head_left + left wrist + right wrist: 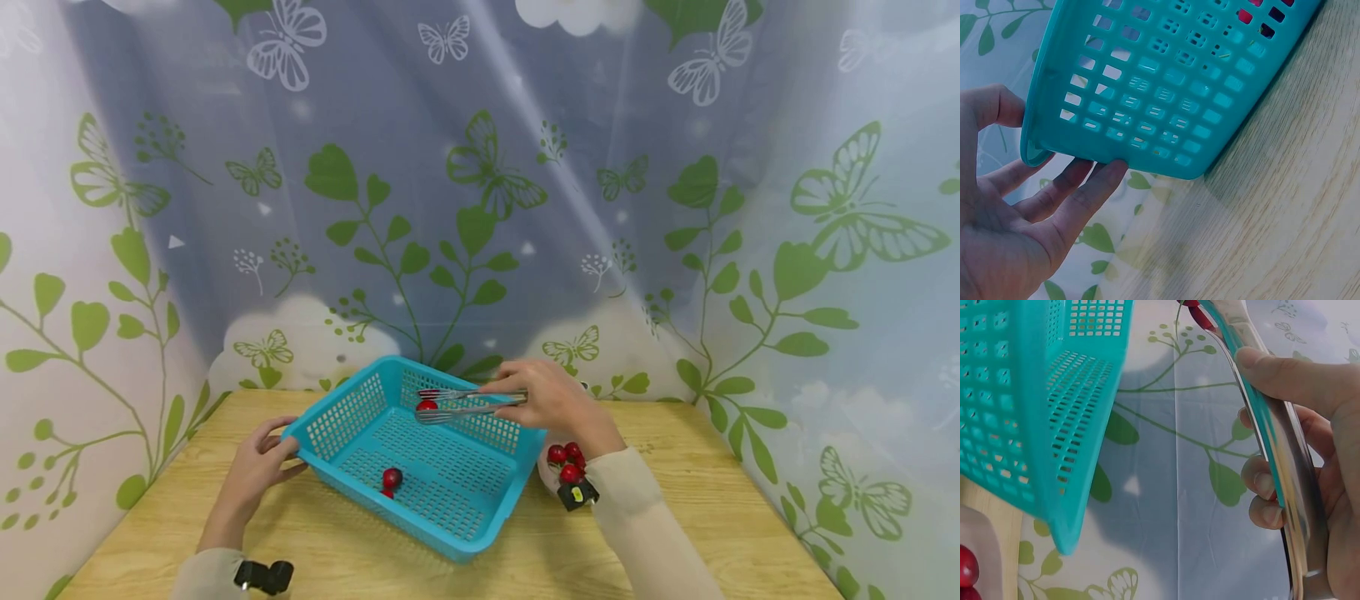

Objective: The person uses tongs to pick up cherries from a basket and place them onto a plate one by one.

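A blue plastic basket (420, 533) with perforated sides stands on the table. At its left corner, my left hand (255, 471) grips the rim, thumb above and fingertips beneath, as the left wrist view shows of the basket wall (1166, 94). Over the basket's far side, my right hand (547, 404) holds metal tongs (468, 410). Between the tongs' tips is a round red fruit like a cherry (427, 406); its green stem shows in the right wrist view, above the tongs' arms (1285, 444). Inside the basket, near the front wall, lies another dark red fruit (392, 478).
Right of the basket, a pale dish (551, 482) holds several red fruits (570, 472), partly hidden by my right forearm. The light wooden table (360, 567) ends at a curtain (420, 250) with leaves and butterflies, which hangs behind and at both sides.
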Motion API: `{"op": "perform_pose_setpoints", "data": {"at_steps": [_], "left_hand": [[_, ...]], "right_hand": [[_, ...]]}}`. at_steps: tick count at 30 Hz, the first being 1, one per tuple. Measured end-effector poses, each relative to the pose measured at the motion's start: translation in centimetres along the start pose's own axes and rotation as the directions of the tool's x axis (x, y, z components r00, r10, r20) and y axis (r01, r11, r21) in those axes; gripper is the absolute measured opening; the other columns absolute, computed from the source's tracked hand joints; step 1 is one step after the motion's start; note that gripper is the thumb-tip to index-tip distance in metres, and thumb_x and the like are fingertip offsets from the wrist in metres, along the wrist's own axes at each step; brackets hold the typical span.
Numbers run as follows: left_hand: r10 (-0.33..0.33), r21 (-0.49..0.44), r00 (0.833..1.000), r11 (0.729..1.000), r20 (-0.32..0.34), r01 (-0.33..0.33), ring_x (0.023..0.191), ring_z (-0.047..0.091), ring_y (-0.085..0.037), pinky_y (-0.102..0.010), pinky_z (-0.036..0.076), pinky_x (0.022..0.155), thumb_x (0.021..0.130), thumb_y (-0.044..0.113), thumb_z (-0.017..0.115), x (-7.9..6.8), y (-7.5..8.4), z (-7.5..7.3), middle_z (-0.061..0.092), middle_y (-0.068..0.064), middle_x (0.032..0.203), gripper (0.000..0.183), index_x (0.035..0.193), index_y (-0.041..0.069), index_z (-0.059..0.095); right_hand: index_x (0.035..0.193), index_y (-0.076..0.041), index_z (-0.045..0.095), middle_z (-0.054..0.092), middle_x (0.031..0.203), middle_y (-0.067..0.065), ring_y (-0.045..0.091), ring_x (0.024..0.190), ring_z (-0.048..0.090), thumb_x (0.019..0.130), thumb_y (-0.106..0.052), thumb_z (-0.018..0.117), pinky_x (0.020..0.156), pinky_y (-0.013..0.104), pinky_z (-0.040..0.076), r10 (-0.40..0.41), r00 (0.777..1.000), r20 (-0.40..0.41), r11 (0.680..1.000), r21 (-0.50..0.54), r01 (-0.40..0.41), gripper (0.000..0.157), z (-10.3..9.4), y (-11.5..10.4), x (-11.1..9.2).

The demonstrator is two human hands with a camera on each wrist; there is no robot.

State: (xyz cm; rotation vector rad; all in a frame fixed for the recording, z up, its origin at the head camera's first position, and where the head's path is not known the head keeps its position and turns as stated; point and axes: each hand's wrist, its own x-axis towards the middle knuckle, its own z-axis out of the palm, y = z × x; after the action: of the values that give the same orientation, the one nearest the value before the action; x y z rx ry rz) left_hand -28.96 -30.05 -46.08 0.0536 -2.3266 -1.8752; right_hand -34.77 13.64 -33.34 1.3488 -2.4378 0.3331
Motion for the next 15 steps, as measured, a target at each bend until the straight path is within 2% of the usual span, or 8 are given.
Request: {"op": "perform_pose_setpoints", "data": {"at_steps": [8,15], "left_hand": [[0.008,0.002,1.0,1.0,0.0,-0.008,0.09,0.07,-0.005,-0.042,0.066,0.09,0.103,0.012,0.051,0.0,-0.1,0.0,0.069,-0.006,0.111,0.054,0.155,0.003,0.039],[0.018,0.002,1.0,1.0,0.0,-0.018,0.091,0.069,-0.004,-0.041,0.066,0.09,0.103,0.013,0.051,0.0,0.0,0.0,0.069,-0.006,0.111,0.053,0.154,0.003,0.04]], "right_hand": [[0.126,-0.028,0.076,0.065,0.095,-0.01,0.002,0.066,0.042,0.088,-0.027,0.082,0.056,0.016,0.037,0.099,0.995,-0.017,0.995,-0.025,-0.099,0.038,-0.3,0.0,-2.1],[0.125,-0.021,0.077,0.063,0.094,-0.008,0.0,0.066,0.038,0.088,-0.023,0.083,0.057,0.015,0.034,0.043,0.998,-0.049,0.999,-0.012,-0.043,0.038,-0.6,0.6,-3.4]]}}
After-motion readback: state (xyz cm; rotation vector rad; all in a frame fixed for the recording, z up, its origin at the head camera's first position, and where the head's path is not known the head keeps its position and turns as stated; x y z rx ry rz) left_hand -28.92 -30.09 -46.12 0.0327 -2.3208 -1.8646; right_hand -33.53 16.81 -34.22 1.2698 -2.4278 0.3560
